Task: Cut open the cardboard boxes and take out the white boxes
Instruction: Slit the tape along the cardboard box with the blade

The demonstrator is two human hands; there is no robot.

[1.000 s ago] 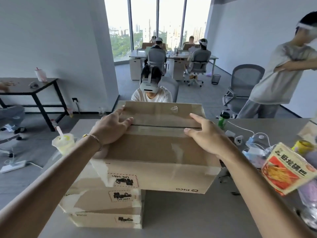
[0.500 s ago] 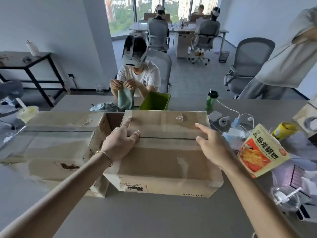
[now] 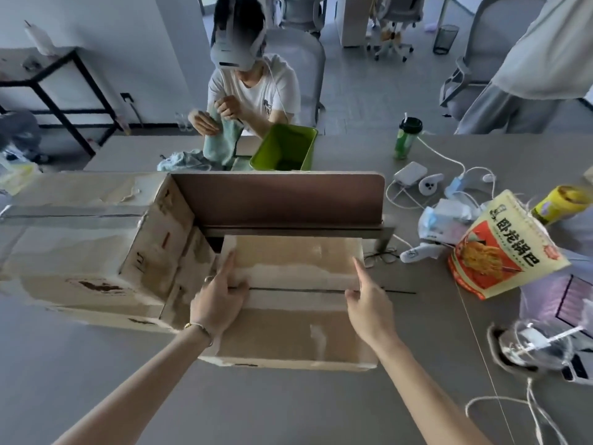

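Now both hands flank the cardboard box [image 3: 288,303]: left hand [image 3: 218,300] and right hand [image 3: 369,303], fingers straight, pressing its ends; taped seam runs left-right between them.

The only readable text stands on the orange-and-cream snack bag [image 3: 503,248] at the right of the bench: large dark Chinese characters, 卧龙锅巴, running along its front. Dark printed marks on the cardboard boxes are too blurred to read.

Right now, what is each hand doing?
Left hand: open, fingers flat on the cardboard box.
Right hand: open, fingers straight on the same box.
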